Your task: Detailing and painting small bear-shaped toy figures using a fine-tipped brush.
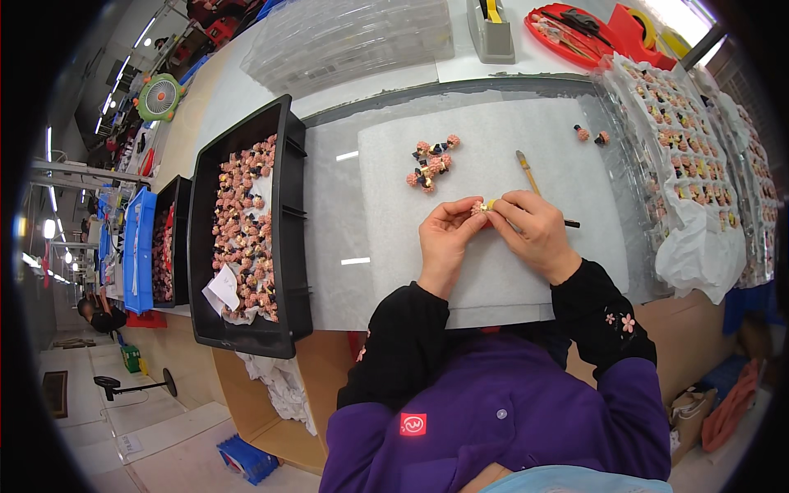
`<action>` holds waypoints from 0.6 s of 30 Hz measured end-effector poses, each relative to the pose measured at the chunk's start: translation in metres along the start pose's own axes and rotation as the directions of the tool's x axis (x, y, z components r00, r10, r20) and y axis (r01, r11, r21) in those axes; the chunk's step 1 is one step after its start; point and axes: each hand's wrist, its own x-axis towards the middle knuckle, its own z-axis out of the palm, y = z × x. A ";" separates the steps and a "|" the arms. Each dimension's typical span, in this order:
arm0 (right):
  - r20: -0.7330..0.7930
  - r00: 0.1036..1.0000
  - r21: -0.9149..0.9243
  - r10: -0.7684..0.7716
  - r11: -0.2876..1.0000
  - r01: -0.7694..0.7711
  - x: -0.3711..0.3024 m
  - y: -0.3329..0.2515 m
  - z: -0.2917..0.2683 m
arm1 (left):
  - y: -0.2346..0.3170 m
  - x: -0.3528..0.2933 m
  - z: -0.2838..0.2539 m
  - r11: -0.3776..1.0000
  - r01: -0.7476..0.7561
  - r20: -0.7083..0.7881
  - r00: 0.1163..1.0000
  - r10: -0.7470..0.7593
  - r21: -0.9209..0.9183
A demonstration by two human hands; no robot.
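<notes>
Between the fingertips of my left hand [444, 240] is a small pink, bumpy figurine [478, 209]. My right hand [536, 233] meets it from the other side, its thumb and fingers pinched on a small yellow piece [491, 204] against the figurine. Whether the yellow piece is attached cannot be seen. Beyond my hands, several similar pink figurines [431, 164] with dark and yellow parts lie in a cluster on a white foam sheet [386, 222]. A thin tool with a wooden-coloured handle, like a brush [528, 171], passes partly under my right hand.
A black bin [297, 222] full of pink figurines stands at the left. Two loose figurines [592, 135] lie at the far right of the sheet. Trays of figurines [690, 156] are stacked on the right. Clear plastic boxes [353, 41], a tape dispenser [493, 37] and a red tray [567, 37] sit at the back.
</notes>
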 end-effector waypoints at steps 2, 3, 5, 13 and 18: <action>-0.020 1.000 -0.024 -0.004 1.000 0.003 -0.001 0.001 0.002 | 0.001 0.000 0.001 1.000 -0.003 -0.002 1.000 0.003 -0.003; -0.040 0.999 -0.047 -0.008 0.999 0.006 -0.001 0.001 0.003 | 0.001 0.000 0.002 1.000 -0.005 -0.004 1.000 0.005 -0.005; -0.037 0.999 -0.046 -0.004 0.999 0.002 -0.001 0.001 0.003 | 0.001 0.000 0.001 1.000 -0.003 -0.003 1.000 0.003 -0.003; -0.020 1.000 -0.041 -0.010 0.999 0.009 -0.001 0.002 0.003 | -0.001 -0.001 -0.001 1.000 -0.007 0.008 1.000 0.007 -0.002; -0.015 1.000 -0.032 -0.025 0.999 0.024 0.000 0.002 0.001 | -0.001 0.000 -0.001 1.000 -0.008 0.008 1.000 0.008 0.006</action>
